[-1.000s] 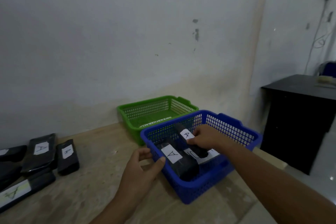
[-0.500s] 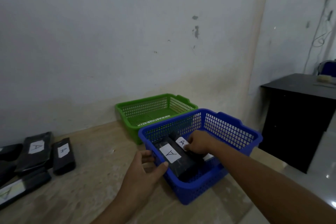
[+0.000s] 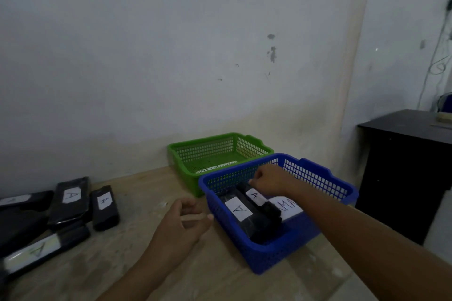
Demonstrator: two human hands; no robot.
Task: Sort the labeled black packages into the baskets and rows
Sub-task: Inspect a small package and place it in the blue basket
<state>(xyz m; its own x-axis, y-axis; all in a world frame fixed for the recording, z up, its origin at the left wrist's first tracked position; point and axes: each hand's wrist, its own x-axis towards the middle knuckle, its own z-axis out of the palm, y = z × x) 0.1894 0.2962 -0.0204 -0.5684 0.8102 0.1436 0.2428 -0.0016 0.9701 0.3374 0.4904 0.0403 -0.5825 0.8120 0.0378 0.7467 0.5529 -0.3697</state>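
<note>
A blue basket (image 3: 318,175) stands on the wooden table (image 3: 137,259) and holds two black packages side by side, each with a white "A" label. The nearer package (image 3: 254,223) lies free. My right hand (image 3: 271,178) reaches over the basket, fingers curled on the far end of the other black package (image 3: 267,206). My left hand (image 3: 183,223) hovers just left of the basket's rim, thumb pointing at it, holding nothing. Behind stands a green basket (image 3: 256,140) with only a white label strip inside.
Several more black "A" packages lie at the table's left: a wide one (image 3: 69,200), a narrow one (image 3: 105,208) and a long one (image 3: 44,249). A white label sheet (image 3: 287,205) lies in the blue basket. A black cabinet (image 3: 403,173) stands at the right past the table edge.
My right hand has laid the second package down beside the first and slid to its far end, uncovering its label. My left hand has come off the blue basket's rim.
</note>
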